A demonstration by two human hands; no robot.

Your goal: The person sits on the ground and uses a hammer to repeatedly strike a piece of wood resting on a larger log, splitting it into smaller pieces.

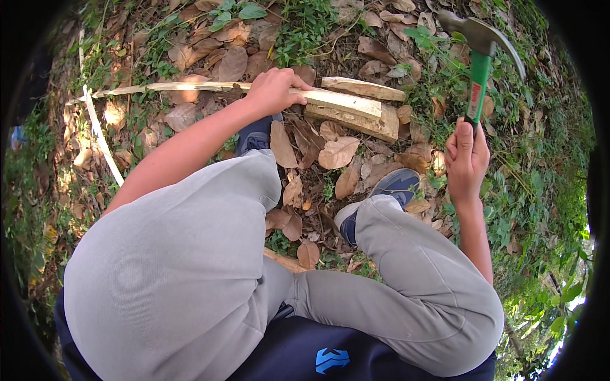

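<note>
My left hand [274,94] is closed around a long, pale wooden strip [346,103], thumb and fingers pressing along its sides. The strip's right end lies over a thicker wooden block [375,126], while its thin left part stretches across the leaves. Just beyond the block, a short split piece of wood [363,87] rests on the ground. Raised at the right, my right hand [467,155] grips a claw hammer [478,82] low on its green and black handle. The hammer's metal head points up and away, apart from the wood.
Large dry leaves [338,152] and green plants [534,171] cover the ground. Another thin pale stick [101,136] lies at the left. My blue shoes [397,185] are planted near the wood, with my bent legs in grey trousers [184,247] close by. Part of another wood piece [284,259] shows between them.
</note>
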